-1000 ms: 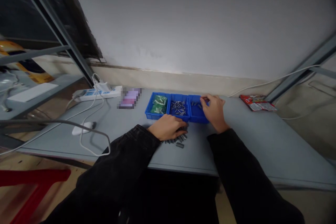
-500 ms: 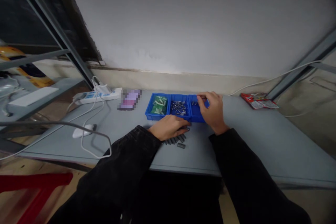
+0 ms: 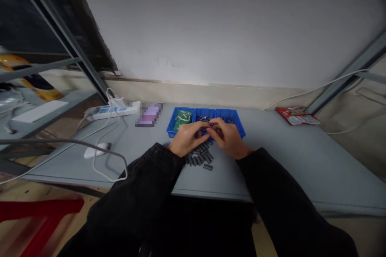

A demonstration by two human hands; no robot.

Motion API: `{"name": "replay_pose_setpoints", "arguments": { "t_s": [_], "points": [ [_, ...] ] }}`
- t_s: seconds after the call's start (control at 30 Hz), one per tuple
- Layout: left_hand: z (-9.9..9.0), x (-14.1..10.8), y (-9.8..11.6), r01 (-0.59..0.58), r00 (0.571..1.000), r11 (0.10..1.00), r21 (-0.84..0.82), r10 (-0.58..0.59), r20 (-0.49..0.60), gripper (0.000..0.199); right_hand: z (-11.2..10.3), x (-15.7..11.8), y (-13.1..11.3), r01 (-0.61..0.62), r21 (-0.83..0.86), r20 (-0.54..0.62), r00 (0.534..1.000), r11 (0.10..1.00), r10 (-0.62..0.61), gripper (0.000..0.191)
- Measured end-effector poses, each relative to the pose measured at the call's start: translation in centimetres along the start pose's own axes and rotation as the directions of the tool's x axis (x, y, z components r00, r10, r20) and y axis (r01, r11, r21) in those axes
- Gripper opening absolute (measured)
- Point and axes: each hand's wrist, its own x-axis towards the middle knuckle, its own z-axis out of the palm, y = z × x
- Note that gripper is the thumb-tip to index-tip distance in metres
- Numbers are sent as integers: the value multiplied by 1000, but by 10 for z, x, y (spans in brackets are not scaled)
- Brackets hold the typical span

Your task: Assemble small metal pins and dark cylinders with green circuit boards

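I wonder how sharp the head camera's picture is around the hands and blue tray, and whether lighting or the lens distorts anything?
In the head view, light is dim and flat, corners darkened; the wide lens bows the table edge; the left hand and right hand look soft, parts in the tray blurred; one item is pixelated.

Grey table (image 3: 301, 160) bears a blue tray (image 3: 240, 128) (three compartments) and dark cylinders (image 3: 197, 160).

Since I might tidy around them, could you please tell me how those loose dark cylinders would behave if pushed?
The dark cylinders look rigid and round-sided, so they would probably roll across the smooth grey table. Loosely heaped as they are, they may also scatter easily at a light push.
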Motion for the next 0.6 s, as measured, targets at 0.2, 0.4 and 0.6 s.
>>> {"name": "replay_pose_setpoints", "arguments": {
  "t_s": [0.2,0.4,0.6],
  "points": [
    [-1,3,0,-20,995,999,25,22,-100,17,2,1,0,-47,129,-118,991,991,62,13],
    [-1,4,2,48,993,998,-37,-52,-110,14,-2,2,4,-47,37,-226,973,998,54,10],
    [1,2,3,92,988,994,-63,-98,-116,18,-5,4,0,78,24,-221,973,997,-70,5]
  ]
}}
